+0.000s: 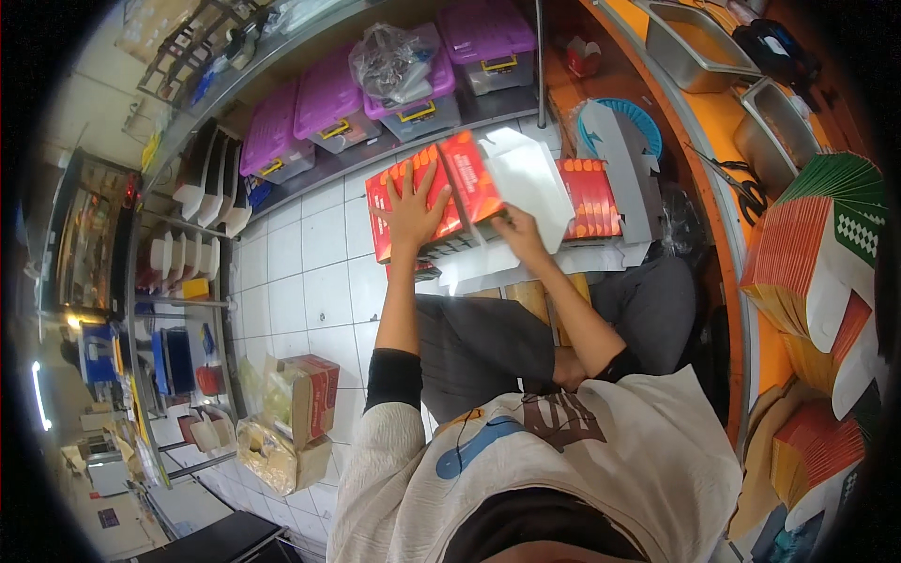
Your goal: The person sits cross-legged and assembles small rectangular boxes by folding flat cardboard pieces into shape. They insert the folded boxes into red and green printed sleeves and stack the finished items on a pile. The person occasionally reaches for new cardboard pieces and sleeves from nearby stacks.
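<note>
My left hand (414, 211) lies flat with spread fingers on a stack of red printed cardboard (385, 239) above the tiled floor. Against that stack's right side is a red cardboard piece (472, 178), with a dark gap between the two. My right hand (522, 236) has its fingers bent in a pinch at the piece's lower right corner. A white cardboard sheet (530, 178) spreads out beyond that hand. Farther right stands another stack of red cardboard (589, 202), beside a grey-white board (627, 174). What lies under my right fingertips is partly hidden.
Purple-lidded storage bins (333, 103) line a low shelf ahead. On the orange counter (760, 328) at the right are scissors (746, 192), metal pans (699, 47) and nested cartons (798, 253). An open cardboard box (310, 399) sits on the floor, left. A blue basket (648, 131) stands behind the board.
</note>
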The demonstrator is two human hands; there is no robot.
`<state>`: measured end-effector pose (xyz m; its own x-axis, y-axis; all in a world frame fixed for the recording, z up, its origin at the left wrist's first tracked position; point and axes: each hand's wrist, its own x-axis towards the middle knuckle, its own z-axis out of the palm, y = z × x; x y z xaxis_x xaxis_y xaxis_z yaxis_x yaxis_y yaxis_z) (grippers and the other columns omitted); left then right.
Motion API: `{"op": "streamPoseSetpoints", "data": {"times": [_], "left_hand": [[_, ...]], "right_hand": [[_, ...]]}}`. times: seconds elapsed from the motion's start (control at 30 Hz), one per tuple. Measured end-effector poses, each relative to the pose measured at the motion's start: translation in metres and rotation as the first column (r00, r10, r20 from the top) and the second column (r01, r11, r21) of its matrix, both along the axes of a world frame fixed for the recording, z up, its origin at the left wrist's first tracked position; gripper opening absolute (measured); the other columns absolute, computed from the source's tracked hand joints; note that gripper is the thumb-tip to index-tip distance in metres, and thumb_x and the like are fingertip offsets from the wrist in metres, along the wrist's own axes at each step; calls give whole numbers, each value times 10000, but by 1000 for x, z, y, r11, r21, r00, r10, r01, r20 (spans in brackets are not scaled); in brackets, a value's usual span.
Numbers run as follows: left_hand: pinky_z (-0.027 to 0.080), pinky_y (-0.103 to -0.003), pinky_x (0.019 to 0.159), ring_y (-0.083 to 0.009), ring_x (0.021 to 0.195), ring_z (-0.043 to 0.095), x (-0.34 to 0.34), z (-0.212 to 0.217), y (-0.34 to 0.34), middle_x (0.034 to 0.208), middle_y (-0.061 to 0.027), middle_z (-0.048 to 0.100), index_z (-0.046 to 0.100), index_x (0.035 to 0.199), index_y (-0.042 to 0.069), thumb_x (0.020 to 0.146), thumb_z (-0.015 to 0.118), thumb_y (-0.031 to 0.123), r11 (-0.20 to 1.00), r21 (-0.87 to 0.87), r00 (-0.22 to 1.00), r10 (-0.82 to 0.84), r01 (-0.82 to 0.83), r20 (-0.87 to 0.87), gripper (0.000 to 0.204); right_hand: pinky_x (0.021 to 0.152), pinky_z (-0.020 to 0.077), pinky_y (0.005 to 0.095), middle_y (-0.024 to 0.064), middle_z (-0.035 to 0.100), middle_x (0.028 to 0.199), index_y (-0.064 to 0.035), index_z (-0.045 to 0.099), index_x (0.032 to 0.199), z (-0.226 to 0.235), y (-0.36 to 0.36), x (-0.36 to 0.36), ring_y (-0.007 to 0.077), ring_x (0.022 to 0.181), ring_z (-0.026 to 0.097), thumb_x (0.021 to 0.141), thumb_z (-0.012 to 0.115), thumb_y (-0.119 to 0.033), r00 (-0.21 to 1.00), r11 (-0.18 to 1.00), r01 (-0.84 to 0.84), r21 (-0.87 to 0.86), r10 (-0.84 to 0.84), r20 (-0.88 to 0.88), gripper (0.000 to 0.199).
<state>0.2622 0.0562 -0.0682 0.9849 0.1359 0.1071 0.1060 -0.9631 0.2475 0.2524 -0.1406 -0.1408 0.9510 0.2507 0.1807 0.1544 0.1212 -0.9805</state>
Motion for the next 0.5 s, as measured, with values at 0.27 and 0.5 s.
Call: {"op": "streamPoseSetpoints", "data": {"times": [0.27, 0.5], "left_hand": [[25, -762, 938, -383, 1378, 64, 0, 0, 1, 1509, -30, 164, 291, 1389, 402, 851, 366, 633, 1000, -5, 1000, 2, -3, -25, 591], [-6, -765, 936, -418, 1368, 73, 2, -1, 2, 1511, -41, 154, 277, 1393, 403, 840, 350, 650, 1000, -2, 1000, -11, 11, 2, 609]], "right_hand": [[905, 387, 272, 88, 570, 1156, 42, 426, 1291, -9, -25, 8, 119, 1031, 500, 867, 548, -67, 971, 981, -173, 94, 185, -148, 455], [860, 428, 299, 146, 612, 1110, 65, 488, 1220, -26, 17, 27, 156, 974, 559, 845, 606, -120, 995, 994, -102, -24, 102, 2, 434]]}}
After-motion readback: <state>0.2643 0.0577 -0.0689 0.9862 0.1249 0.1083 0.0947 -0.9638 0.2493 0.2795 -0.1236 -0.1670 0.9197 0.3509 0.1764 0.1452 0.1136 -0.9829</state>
